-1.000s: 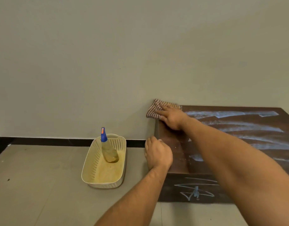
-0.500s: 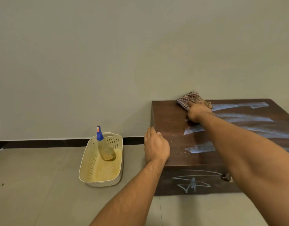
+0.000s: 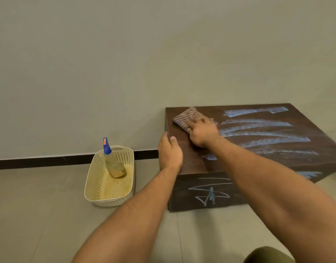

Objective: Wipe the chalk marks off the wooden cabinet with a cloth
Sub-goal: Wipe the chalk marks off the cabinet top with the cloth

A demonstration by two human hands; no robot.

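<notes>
The cabinet [image 3: 248,149] stands on the floor [image 3: 40,215] against the wall [image 3: 125,63]. Left of it sits a basket [image 3: 91,185] with a bottle [image 3: 113,160] leaning inside. A cloth [image 3: 186,116] lies on the cabinet's far left corner.

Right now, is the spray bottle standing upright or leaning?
Leaning. The spray bottle sits inside the basket, base on the bottom, blue nozzle tipped toward the back rim.
</notes>
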